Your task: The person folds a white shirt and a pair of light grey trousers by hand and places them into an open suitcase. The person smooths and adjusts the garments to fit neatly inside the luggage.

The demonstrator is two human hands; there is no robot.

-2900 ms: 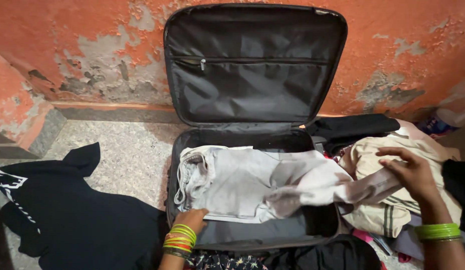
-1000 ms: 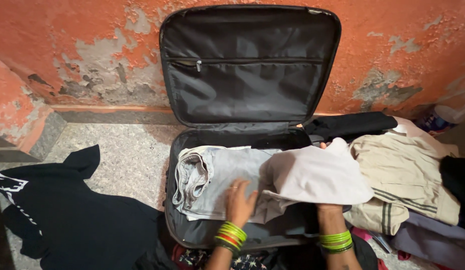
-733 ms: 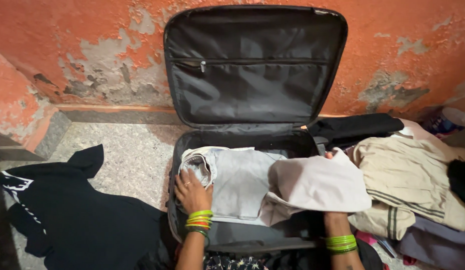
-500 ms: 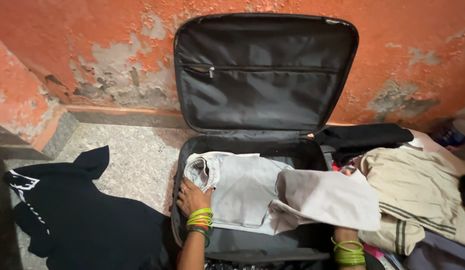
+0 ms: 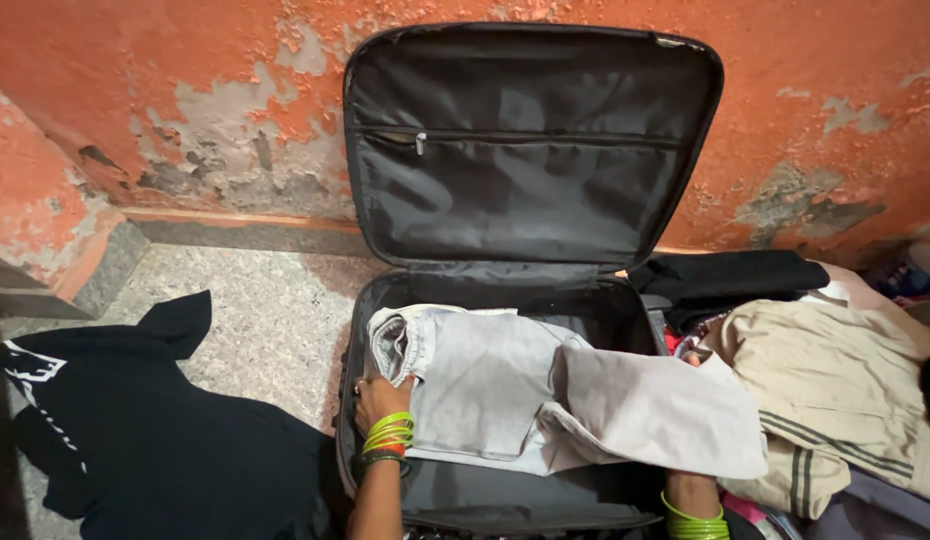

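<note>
peeling orange wall behind, speckled stone floor (image 5: 255,310) below. black suitcase (image 5: 505,495) open, lid upright against wall. pale grey trousers (image 5: 485,375) lying inside, long axis left to right, waistband at left, legs folded back. left hand (image 5: 381,397) flat on waistband edge, fingers pressing. right hand mostly hidden under fold, grip impossible to tell. black t-shirt (image 5: 135,440) at left, beige clothes (image 5: 835,380) at right.

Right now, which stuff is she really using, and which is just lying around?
In use:
- open black suitcase
- pale grey trousers inside it
- left hand on the trousers' waistband end
- right hand, hidden under the folded leg; only its wrist shows

Lying about:
- black T-shirt on the floor
- beige striped garment
- folded black cloth
</note>
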